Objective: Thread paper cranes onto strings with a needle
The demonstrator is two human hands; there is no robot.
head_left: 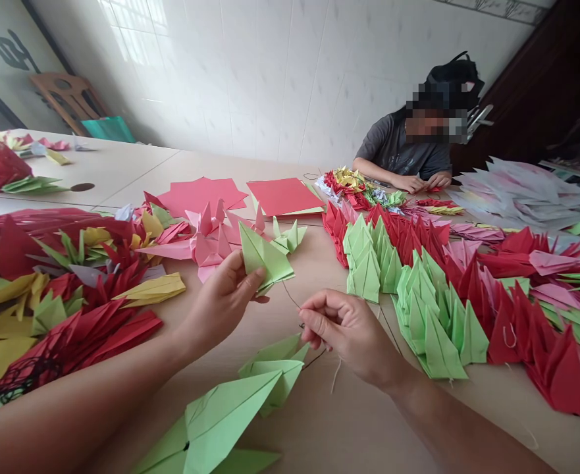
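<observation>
Pinch of the left hand (235, 283) on a folded light green paper (267, 253), raised above the tabletop (353, 421). At its lower edge, a thin dark thread (291, 295), running to the right hand (346, 336), also closed in a pinch around it (a small dark bit at the fingertips, too small to make out). Nearer the body, more light green pieces (233, 415). To the right, rows of upright green pieces (428, 322) and red pieces (509, 322). Past the left hand, pink pieces (208, 240); behind these, flat red sheets (282, 196). Far left, a mixed heap (72, 286). Across, a co-worker (398, 141) in a dark shirt.
</observation>
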